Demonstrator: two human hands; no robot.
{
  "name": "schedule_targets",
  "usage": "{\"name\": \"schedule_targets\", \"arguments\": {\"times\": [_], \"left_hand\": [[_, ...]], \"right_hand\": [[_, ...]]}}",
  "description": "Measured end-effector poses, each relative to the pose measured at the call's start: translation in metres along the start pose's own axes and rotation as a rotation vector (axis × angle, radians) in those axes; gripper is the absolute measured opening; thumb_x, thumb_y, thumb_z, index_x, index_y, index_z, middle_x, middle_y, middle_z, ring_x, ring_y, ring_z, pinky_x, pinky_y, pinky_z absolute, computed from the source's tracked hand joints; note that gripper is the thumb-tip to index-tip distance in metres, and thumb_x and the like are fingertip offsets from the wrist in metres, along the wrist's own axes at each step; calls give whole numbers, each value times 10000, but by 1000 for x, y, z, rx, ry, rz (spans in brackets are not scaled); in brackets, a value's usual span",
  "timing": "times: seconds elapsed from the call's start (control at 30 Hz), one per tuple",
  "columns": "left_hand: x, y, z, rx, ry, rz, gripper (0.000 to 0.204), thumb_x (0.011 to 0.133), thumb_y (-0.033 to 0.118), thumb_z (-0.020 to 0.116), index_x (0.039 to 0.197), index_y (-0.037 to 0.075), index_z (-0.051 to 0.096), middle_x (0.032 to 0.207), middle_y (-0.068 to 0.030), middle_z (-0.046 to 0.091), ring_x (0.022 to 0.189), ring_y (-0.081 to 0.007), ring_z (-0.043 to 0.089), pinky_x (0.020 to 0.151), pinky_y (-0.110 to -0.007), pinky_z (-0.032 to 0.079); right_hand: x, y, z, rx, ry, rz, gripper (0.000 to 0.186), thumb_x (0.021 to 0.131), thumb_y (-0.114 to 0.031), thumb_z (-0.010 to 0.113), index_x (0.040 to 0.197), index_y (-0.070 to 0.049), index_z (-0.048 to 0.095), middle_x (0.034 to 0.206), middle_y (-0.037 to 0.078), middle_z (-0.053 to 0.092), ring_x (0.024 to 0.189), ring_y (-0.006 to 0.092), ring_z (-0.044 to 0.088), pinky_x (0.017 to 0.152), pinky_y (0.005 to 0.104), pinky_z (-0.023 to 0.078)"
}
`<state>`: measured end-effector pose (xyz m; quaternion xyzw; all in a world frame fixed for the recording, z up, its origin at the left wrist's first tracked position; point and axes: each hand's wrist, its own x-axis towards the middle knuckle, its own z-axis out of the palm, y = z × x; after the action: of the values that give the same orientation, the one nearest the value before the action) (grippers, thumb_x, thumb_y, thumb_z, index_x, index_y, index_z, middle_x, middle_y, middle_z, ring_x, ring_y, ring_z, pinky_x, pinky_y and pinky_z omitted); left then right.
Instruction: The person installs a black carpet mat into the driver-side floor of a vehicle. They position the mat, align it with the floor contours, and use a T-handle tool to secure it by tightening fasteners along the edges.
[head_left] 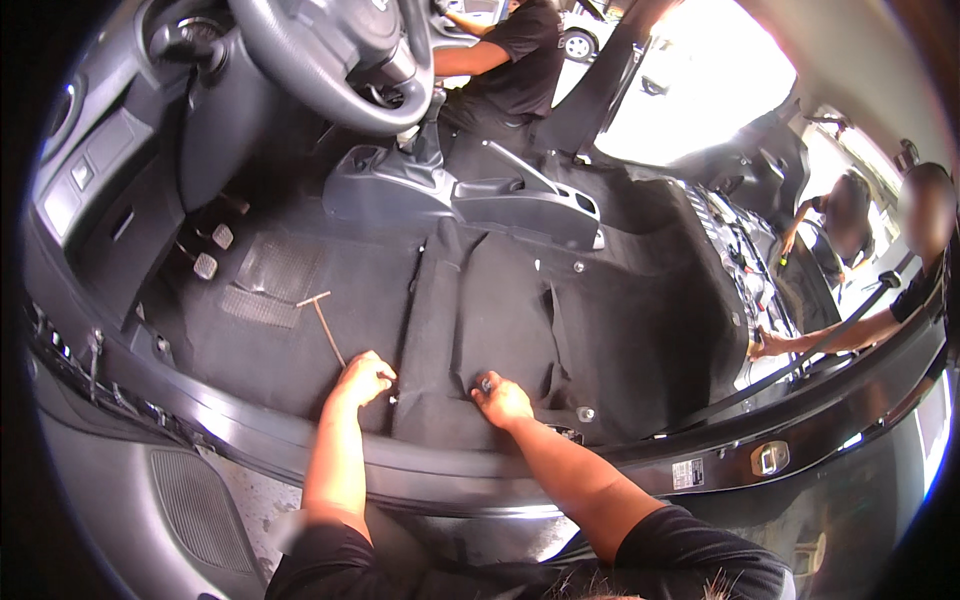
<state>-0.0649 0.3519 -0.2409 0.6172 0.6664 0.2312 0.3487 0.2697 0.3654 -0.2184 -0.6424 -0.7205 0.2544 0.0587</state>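
My left hand [365,380] is at the front edge of a raised fold in the black floor carpet [360,260], fingers closed on something I cannot make out, close to a small shiny fastener [393,399]. A thin metal T-handled tool [322,321] lies on the carpet just beyond that hand, its lower end meeting the fingers. My right hand [500,398] is closed around a small dark object at the near edge of a raised carpet section [505,310], right of my left hand.
Steering wheel [412,100], pedals [222,236] and center console [470,205] lie ahead. The door sill [610,462] runs under my forearms. A co-worker [515,70] works across the cabin; two others [840,235], [925,230] are at the right, one reaching a hand [770,343] inside.
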Motion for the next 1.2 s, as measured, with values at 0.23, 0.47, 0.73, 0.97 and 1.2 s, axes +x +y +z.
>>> {"name": "schedule_targets", "arguments": {"times": [0.23, 0.47, 0.73, 0.97, 1.2], "left_hand": [[12, -1, -6, -57, -117, 30, 254, 853, 63, 838, 1106, 91, 833, 1065, -89, 723, 756, -210, 731, 498, -392, 588], [7, 21, -23, -26, -114, 157, 193, 824, 1, 747, 988, 52, 833, 933, -173, 794, 877, -305, 770, 798, -450, 602], [18, -17, -15, -192, -341, -14, 262, 987, 80, 597, 1161, 60, 792, 991, -118, 795, 769, -227, 731, 520, -419, 583], [36, -51, 6, -121, -245, 282, 231, 977, 60, 628, 1130, 26, 798, 1139, -139, 814, 1061, -264, 764, 930, -388, 585], [41, -48, 8, -34, -212, 322, 213, 958, 57, 679, 1120, 70, 816, 1127, -116, 815, 1045, -266, 761, 914, -391, 577]], "right_hand": [[5, 6, 2, -15, 19, 6, 377, 1018, -427, 695, 1257, -139, 654, 1178, 221, 757, 1165, 435, 700, 990, 530, 557], [10, 1, -5, -130, 66, 3, 419, 1011, -444, 682, 1264, -111, 649, 1189, 252, 754, 1169, 443, 707, 1004, 529, 558], [9, 7, 12, -71, 93, -47, 349, 988, -396, 735, 1201, -122, 699, 1133, 253, 770, 1115, 451, 729, 955, 514, 566], [14, 6, 18, -58, 116, -99, 332, 966, -350, 779, 1196, -117, 721, 1087, 214, 785, 1038, 407, 759, 919, 466, 576], [16, 5, 18, -110, 130, -99, 294, 975, -348, 772, 1170, -131, 737, 981, 222, 776, 918, 391, 765, 854, 463, 572]]}}
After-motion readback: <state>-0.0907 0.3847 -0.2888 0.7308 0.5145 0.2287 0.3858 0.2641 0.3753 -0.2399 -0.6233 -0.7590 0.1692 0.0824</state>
